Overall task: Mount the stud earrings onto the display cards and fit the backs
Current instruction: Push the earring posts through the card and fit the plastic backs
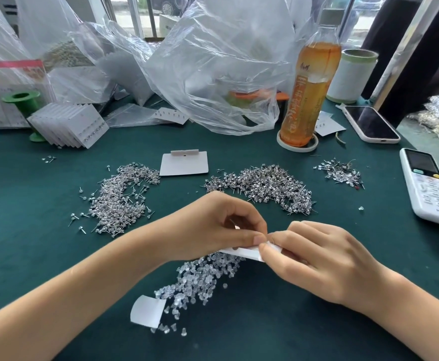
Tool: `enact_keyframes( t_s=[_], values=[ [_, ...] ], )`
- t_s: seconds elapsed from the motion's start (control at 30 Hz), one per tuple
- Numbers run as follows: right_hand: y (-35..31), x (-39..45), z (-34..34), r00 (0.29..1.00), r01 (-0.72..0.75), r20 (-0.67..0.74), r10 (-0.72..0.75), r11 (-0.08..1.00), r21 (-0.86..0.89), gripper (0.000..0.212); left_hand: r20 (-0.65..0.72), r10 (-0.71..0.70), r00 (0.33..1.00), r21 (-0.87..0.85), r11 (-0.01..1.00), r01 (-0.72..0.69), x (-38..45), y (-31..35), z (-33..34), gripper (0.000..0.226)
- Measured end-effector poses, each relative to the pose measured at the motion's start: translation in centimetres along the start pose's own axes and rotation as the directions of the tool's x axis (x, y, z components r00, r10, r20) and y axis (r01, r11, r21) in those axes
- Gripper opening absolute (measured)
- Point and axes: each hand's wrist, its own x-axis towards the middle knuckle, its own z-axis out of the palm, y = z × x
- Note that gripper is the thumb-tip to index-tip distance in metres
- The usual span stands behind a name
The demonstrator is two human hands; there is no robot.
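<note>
A white display card [249, 252] is held edge-on over the green table [31, 256]. My left hand [213, 225] grips it from the left, thumb on top. My right hand [314, 259] pinches the card's right end, fingertips meeting the left thumb. Whatever sits between the fingertips is too small to tell. Clear plastic earring backs [200, 280] lie in a pile right under the card. Stud earrings lie in heaps at the left [119, 196], centre [262, 186] and far right [340, 171]. A blank card [184, 164] lies beyond them.
A stack of filled cards [70, 125] leans by a green spool [22, 100] at back left. Plastic bags [213, 61] crowd the back. A tea bottle [307, 82], a phone [369, 123] and a white remote [429, 186] sit at right. A curled paper piece [146, 311] lies near me.
</note>
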Motion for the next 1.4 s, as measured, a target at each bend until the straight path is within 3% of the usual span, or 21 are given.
enact_keyframes(
  t_s=[0.37,1.0,1.13,1.2,1.27,1.33,1.4],
  values=[
    [0.2,0.2,-0.3,0.999,-0.049,-0.013,0.049,0.998,0.039,0.017,-0.064,-0.03,0.997,-0.166,0.986,0.019,0.1,-0.2,-0.4,0.004],
    [0.1,0.1,0.3,0.998,0.03,-0.052,-0.032,0.999,-0.032,0.021,-0.021,0.02,1.0,0.049,0.999,-0.019,0.2,-0.1,-0.2,0.006],
    [0.2,0.1,0.4,0.998,0.017,-0.053,-0.017,1.0,0.007,0.013,0.007,0.029,1.0,0.053,0.998,-0.029,0.2,-0.2,-0.3,0.004],
    [0.5,0.0,0.5,0.995,-0.057,-0.074,0.066,0.991,0.124,0.011,-0.03,0.042,0.999,-0.012,0.999,-0.043,0.2,-0.1,-0.7,0.007],
    [0.8,-0.1,0.6,0.958,-0.2,-0.142,0.251,0.932,0.301,0.012,-0.172,0.061,0.983,-0.071,0.995,-0.074,0.4,-0.3,-1.6,0.019],
    [0.9,-0.3,0.6,0.872,-0.331,-0.222,0.436,0.86,0.389,0.012,-0.341,0.073,0.937,-0.02,0.996,-0.084,0.6,-0.9,-3.1,0.021],
    [0.8,-0.7,0.7,0.781,-0.449,-0.264,0.566,0.803,0.392,0.011,-0.368,0.043,0.929,0.068,0.998,-0.019,0.5,-1.8,-4.2,0.014]
  ],
)
